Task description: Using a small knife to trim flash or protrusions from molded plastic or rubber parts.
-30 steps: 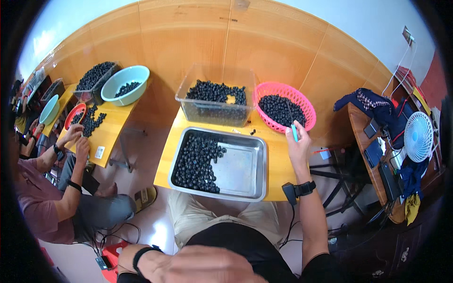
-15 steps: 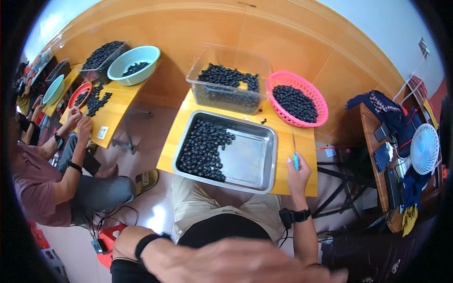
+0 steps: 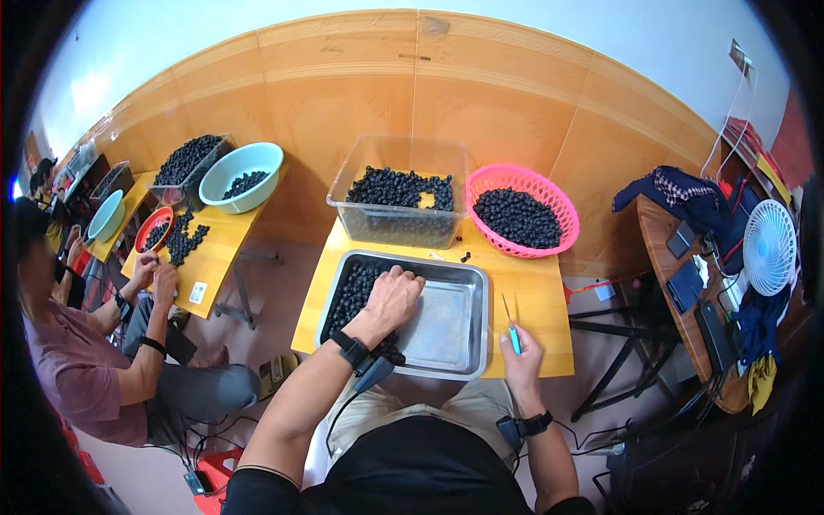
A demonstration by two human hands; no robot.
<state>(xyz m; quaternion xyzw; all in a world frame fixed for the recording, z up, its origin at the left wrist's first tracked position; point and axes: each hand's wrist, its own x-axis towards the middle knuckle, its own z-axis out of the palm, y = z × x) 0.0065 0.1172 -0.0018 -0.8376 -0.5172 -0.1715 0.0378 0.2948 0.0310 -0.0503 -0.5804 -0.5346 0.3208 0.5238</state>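
A rectangular metal tray (image 3: 445, 324) stands in front of me on the yellow table, its left part heaped with small round black pieces (image 3: 350, 296) that look like fruits or nuts. Over this heap my left hand (image 3: 393, 298) is lowered, knuckles up and fingers curled down. Its fingertips are hidden, so what they pinch does not show. My right hand (image 3: 521, 354), beside the tray's right edge, is closed round the light blue handle of a thin pointed metal tool (image 3: 514, 336). The tool's slim tip points up and away from me.
Behind the tray stand a clear plastic bin (image 3: 399, 225) and a pink basket (image 3: 525, 211), both holding black pieces. To the left, another person (image 3: 94, 352) works at a yellow table (image 3: 225, 255) with a pale green basin (image 3: 243, 178). A white fan (image 3: 769, 248) stands on the right.
My left hand has gone from a blur close to the camera, across my body, to the black pieces in the tray. The right hand keeps the tool. The view has tilted up.
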